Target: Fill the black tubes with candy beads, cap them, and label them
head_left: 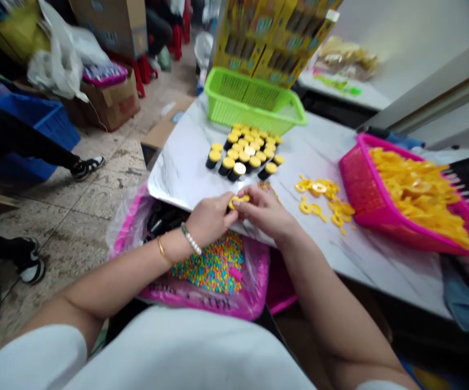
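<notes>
Both hands meet at the table's near edge over a small yellow plastic piece [239,200]. My left hand [210,218], wearing a bead bracelet, pinches it from the left. With closed fingers my right hand [265,208] grips it from the other side; what lies under the piece is hidden. Just beyond stand several black tubs with yellow caps [245,154], grouped upright. Loose yellow plastic pieces [319,197] lie on the table right of my hands. Below my wrists, a pink tray [202,303] lined with clear plastic holds colourful candy-like pellets [214,268] and black tubs [165,222].
A green basket [251,111] stands at the table's back, before stacked yellow boxes [267,40]. At right, a pink basket [364,189] is heaped with yellow plastic pieces. To the left are a blue crate [58,127], cardboard boxes [115,103] and another person's legs [27,135].
</notes>
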Tool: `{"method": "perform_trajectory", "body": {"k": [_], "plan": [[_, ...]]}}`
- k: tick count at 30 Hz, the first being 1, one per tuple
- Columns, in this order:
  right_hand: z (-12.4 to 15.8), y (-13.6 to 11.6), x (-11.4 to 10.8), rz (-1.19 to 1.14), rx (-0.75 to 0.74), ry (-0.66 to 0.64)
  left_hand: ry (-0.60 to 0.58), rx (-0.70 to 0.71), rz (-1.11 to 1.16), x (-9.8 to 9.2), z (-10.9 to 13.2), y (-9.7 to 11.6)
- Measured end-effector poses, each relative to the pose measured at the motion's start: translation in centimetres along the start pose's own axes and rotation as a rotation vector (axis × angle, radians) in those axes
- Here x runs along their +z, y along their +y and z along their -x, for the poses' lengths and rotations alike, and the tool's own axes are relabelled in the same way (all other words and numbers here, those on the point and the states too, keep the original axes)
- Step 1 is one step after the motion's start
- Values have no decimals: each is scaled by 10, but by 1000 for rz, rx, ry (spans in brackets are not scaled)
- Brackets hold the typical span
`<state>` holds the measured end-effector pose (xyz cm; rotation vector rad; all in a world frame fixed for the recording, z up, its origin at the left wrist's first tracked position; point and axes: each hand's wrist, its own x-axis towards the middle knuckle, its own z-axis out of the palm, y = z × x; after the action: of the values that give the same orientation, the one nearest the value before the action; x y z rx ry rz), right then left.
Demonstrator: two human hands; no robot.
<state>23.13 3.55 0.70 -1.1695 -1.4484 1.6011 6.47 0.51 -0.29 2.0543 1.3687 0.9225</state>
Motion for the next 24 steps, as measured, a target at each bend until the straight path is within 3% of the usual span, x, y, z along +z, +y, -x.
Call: {"method": "perform_trajectory", "body": {"k": [5, 8, 15, 20, 24], "plan": [[4, 2, 7, -14, 3, 153, -37, -67, 41, 0, -6, -1], [6, -1, 1, -64, 26, 172, -47, -76, 80, 0, -6, -5], [-5, -12, -23, -120, 183, 17, -64, -59, 110, -1, -3, -8], [-17, -25, -16, 6, 305, -191, -90, -58, 124, -4, -5, -5], [-21, -31, -8, 160, 308, -227, -85, -47, 69, -4, -6, 1]]}}
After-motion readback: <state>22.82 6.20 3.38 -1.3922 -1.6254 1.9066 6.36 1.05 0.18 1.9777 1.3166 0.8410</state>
